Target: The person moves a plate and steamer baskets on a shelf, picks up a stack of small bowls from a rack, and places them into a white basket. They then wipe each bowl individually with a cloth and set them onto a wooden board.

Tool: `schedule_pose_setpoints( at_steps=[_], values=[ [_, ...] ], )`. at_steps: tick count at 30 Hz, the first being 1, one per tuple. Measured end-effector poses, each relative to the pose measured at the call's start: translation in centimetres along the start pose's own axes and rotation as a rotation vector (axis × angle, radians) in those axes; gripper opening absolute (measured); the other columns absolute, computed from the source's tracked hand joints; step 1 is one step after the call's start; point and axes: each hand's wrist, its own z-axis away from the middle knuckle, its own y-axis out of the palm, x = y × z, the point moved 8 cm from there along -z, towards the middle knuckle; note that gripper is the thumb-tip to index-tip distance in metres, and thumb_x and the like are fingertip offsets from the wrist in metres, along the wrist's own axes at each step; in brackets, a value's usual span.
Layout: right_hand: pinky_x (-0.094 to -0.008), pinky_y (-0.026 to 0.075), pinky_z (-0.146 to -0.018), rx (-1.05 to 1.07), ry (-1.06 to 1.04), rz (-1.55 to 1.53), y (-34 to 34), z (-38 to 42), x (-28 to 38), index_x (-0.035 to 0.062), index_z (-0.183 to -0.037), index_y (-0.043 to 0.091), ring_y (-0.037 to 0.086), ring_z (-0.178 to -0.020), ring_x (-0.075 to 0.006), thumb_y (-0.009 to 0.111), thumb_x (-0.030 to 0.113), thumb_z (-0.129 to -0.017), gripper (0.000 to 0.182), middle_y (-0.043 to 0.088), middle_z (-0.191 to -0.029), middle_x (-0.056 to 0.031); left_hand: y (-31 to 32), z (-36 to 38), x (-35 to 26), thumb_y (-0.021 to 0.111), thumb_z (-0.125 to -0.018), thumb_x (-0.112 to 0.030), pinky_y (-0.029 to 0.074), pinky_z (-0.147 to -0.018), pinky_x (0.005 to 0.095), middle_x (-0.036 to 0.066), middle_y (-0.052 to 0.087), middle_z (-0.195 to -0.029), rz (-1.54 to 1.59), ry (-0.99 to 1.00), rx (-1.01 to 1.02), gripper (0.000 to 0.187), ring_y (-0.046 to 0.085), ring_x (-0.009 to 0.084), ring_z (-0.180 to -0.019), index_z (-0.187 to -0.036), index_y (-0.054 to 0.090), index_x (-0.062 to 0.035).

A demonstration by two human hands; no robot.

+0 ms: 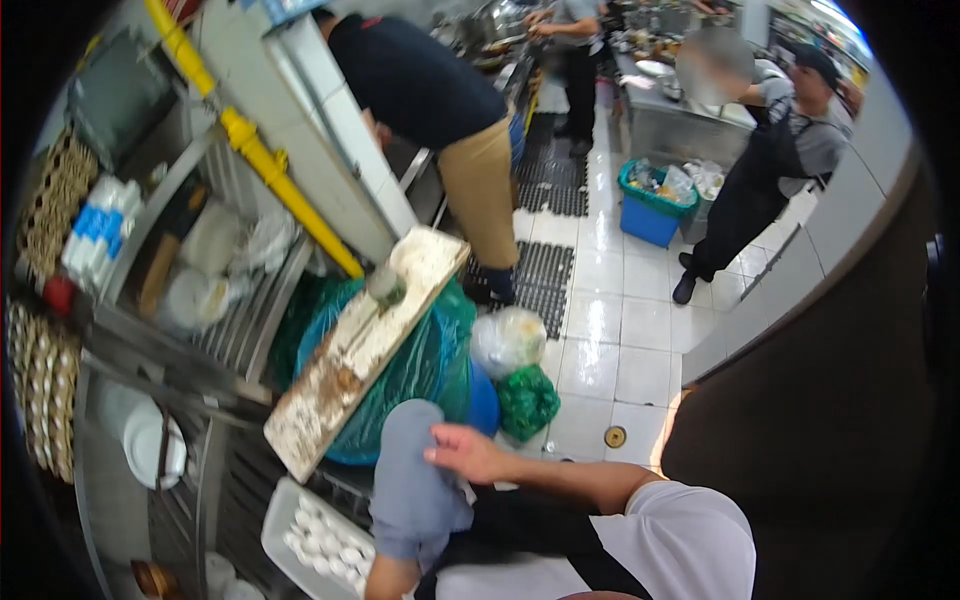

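My right hand [468, 452] reaches in from the right, its fingers partly spread, with nothing visible in it. Its fingertips are at the edge of a bunched grey fabric [412, 475]; whether they touch it is unclear. Bare skin of an arm shows below this fabric, but my left hand cannot be seen. Just beyond, a long, stained whitish board [335, 375] lies across a blue bin [482, 400] lined with a green bag [400, 385]. A small greenish clear container [385, 287] sits on the board.
Metal shelves [215, 385] with dishes and egg trays [45, 390] stand left. A grey tub [290, 545] holds white items. Bags [508, 340] lie beside the bin. Several people work farther back, near a blue waste bin [650, 218]. A dark panel [810, 400] fills the right.
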Motion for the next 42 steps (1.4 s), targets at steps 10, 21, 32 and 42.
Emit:
schedule_pose_setpoints(
  at_steps=[10,21,32,42],
  values=[
    [-0.0362,0.049,-0.088,-0.036,0.112,0.611,-2.3,3.5,2.5,-0.0012,-0.12,0.057,0.061,-0.103,-0.0251,0.066,0.014,-0.088,0.037,0.062,-0.109,-0.0154,-2.3,2.9,3.8,0.07,-0.081,-0.029,0.038,-0.103,0.0416,0.009,0.054,-0.132,-0.418,0.009,-0.071,0.05,0.049,0.0299,-0.122,-0.126,0.056,-0.0125],
    [-0.0308,0.049,-0.084,0.013,-0.316,0.747,10.1,1.0,6.3,0.0013,-0.116,0.058,0.061,-0.096,-0.0226,0.072,0.013,-0.081,0.04,0.062,-0.103,-0.011,-4.5,6.7,4.7,0.066,-0.08,-0.016,0.045,-0.097,0.0364,0.013,0.054,-0.127,-0.387,-0.003,-0.07,0.052,0.051,0.0294,-0.12,-0.131,0.051,-0.0111],
    [-0.0437,0.046,-0.1,-0.171,0.173,-0.682,6.7,0.8,-1.4,-0.0063,-0.126,0.05,0.061,-0.109,-0.03,0.049,0.009,-0.086,0.042,0.062,-0.12,-0.0172,-15.4,14.1,12.4,0.063,-0.083,-0.03,0.04,-0.099,0.0438,0.011,0.054,-0.128,-0.157,-0.145,-0.169,0.051,0.049,0.0334,-0.12,-0.128,0.053,-0.0082],
    [-0.0468,0.035,-0.109,-0.246,0.014,-0.708,4.7,3.5,-0.7,-0.0037,-0.129,0.048,0.051,-0.124,-0.0314,0.043,0.021,-0.094,0.044,0.054,-0.133,-0.0186,-22.5,18.8,20.2,0.065,-0.084,-0.023,0.047,-0.092,0.0377,0.011,0.056,-0.129,1.189,-0.413,-0.574,0.055,0.056,0.0283,-0.112,-0.133,0.049,-0.0029]
  ],
)
